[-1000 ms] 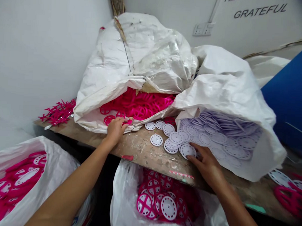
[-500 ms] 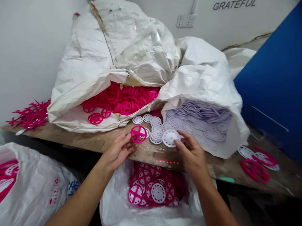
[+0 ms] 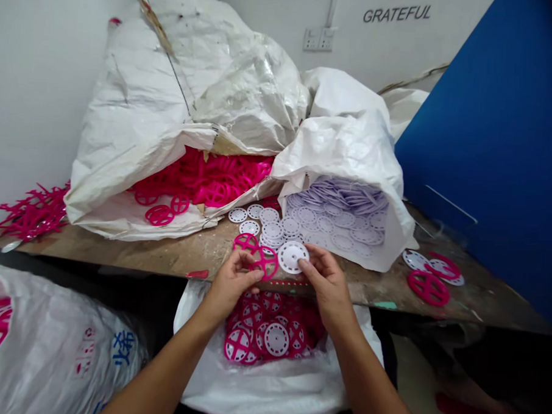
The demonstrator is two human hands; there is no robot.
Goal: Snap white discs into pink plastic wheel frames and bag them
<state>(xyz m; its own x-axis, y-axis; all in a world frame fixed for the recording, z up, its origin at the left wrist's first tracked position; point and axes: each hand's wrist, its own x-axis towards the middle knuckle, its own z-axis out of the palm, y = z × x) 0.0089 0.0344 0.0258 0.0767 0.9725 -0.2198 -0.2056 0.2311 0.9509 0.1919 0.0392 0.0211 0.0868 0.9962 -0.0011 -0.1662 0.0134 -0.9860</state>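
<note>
My left hand (image 3: 231, 282) grips a magenta plastic wheel ring with crossed spokes (image 3: 265, 262) at its edge. My right hand (image 3: 325, 283) pinches a white perforated plastic disc (image 3: 292, 257), and the two parts nearly meet above the front edge of the wooden bench (image 3: 201, 252). Another magenta ring (image 3: 246, 242) lies just behind my left fingers. Loose white discs and a small stack (image 3: 272, 232) sit on the bench nearby. An open woven sack holds many white discs (image 3: 339, 216), and another holds magenta rings (image 3: 204, 179).
Below my hands, an open white sack holds assembled magenta-and-white wheels (image 3: 270, 338). Another filled sack (image 3: 55, 344) stands at lower left. Magenta moulded runners (image 3: 28, 214) lie at the bench's left end, more wheels (image 3: 428, 288) at right, beside a blue panel (image 3: 484, 149).
My hands have moved closer together, bringing the magenta ring and white disc nearly edge to edge. A second magenta ring now shows behind my left hand. The view has shifted slightly.
</note>
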